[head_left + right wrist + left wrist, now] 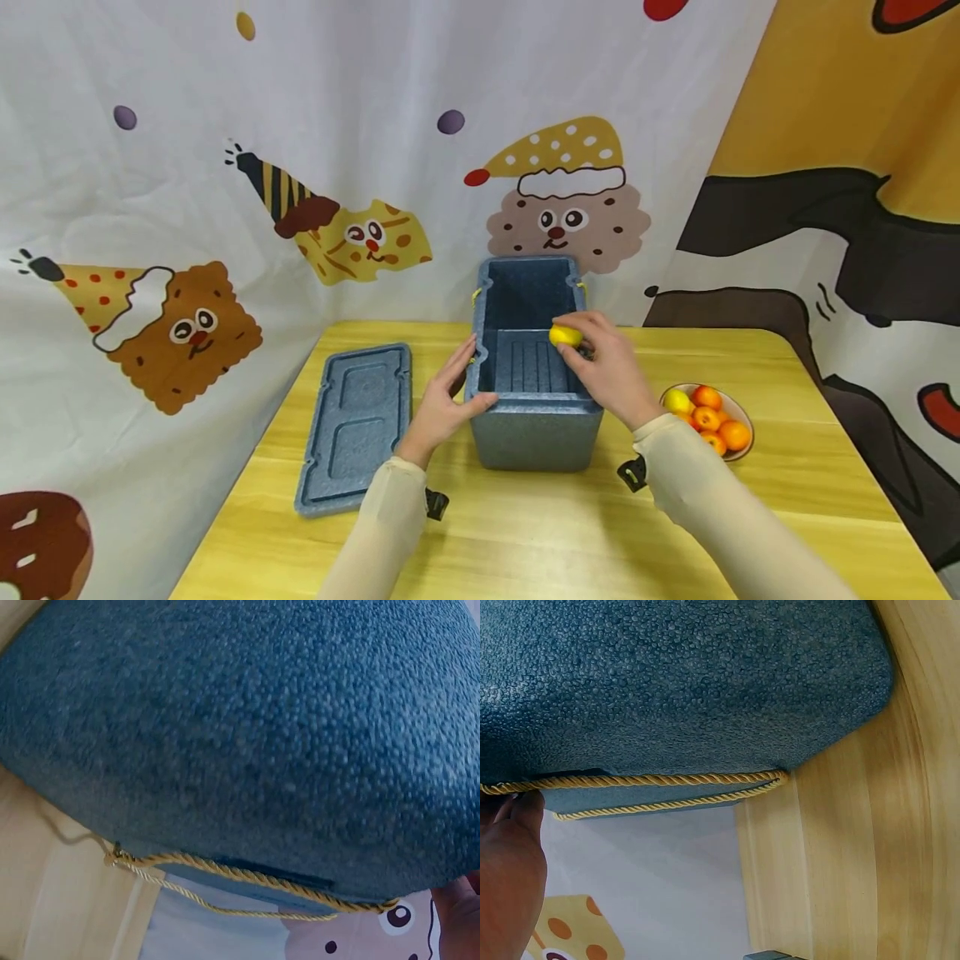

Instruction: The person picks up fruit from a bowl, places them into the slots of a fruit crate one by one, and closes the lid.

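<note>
Head view: pinching a small, rounded yellow fruit in the right hand over an open, blue-grey rectangular box; resting the spread left hand against the box's left rim; working beside a round, fruit-filled bowl on the yellow wood-grained tabletop.

In the bright head view we see pale glare on the yellow wooden table, lower centre; the right wrist view blurs the pebbled blue-grey box.
</note>
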